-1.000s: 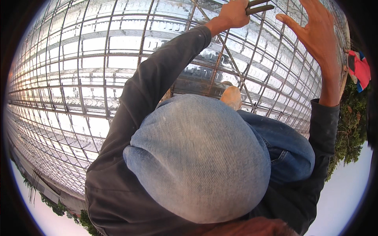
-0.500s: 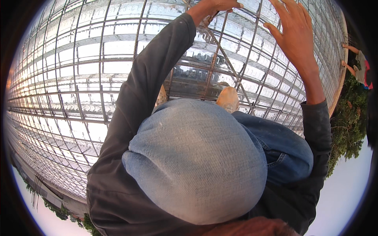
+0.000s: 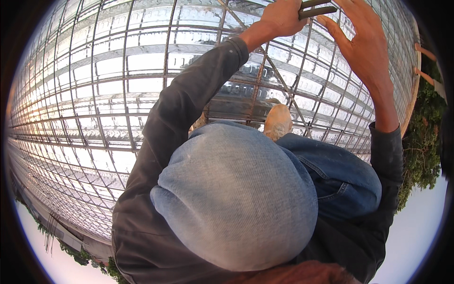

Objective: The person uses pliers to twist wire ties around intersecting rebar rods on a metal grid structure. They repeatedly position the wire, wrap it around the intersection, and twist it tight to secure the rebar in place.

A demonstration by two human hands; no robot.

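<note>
Up near the top edge of the view, just over the rebar mesh [image 3: 125,61], is a pliers-like hand tool [image 3: 319,11], or at least the part of it that shows: two slim, straight bars, dark grey-brown and pretty dull, sticking out side by side with a narrow gap between them. They point toward the right and look plain and blunt at the ends. The rest is inside the fist or out of frame, so I can't tell you what its head looks like.

The left hand [image 3: 282,19] has it, fingers curled round in a closed grip. The right hand [image 3: 366,40] is spread wide, thumb well away from the fingers, palm not gripping anything I can see. Its fingertips get cut off up top, and I can't tell if it touches the bar ends or is just beside them.

Below that, the mesh is dark, rusty in spots, with one diagonal bar [image 3: 287,90] crossing it, all above shiny silvery ribbed panels [image 3: 142,85]. Closer in you get a dusty tan shoe [image 3: 278,120] and a big faded denim knee [image 3: 236,189]. Far right: another person's bare limbs [image 3: 425,52] and green trees [image 3: 423,142].
</note>
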